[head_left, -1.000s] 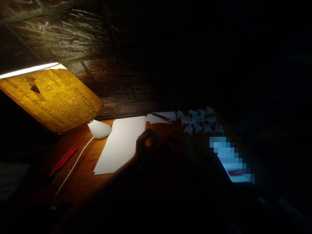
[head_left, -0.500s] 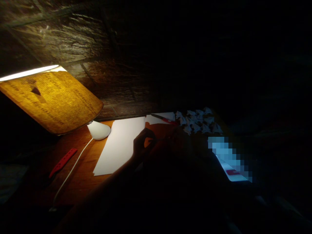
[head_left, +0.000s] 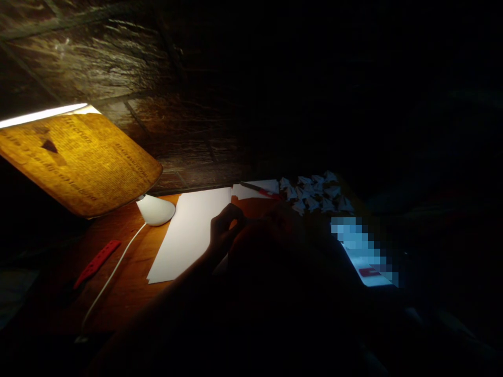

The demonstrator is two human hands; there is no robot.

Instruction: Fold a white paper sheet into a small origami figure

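Note:
The scene is very dark, lit only by a lamp at the left. My left hand (head_left: pixel 223 228) is a dark outline over the right edge of a white paper sheet (head_left: pixel 188 235), its fingers curled together as in a pinch; what they hold is too dark to name. My right hand (head_left: pixel 285 222) lies in deep shadow just right of it, its fingers not discernible. A pile of several small folded white paper pieces (head_left: pixel 316 191) lies beyond the hands. A red-handled tool (head_left: pixel 259 189) rests on a second white sheet behind them.
A lamp with a yellow printed shade (head_left: pixel 78 162) and white base (head_left: pixel 155 209) stands at the left, its white cord (head_left: pixel 112 275) trailing toward me. A red strip (head_left: pixel 96 263) lies on the wooden table (head_left: pixel 133 293). A lit phone screen (head_left: pixel 365 251) glows at right. A stone wall stands behind.
The view has drifted slightly, shifting everything a little left. My left hand has moved a bit left and up over the sheet, still curled.

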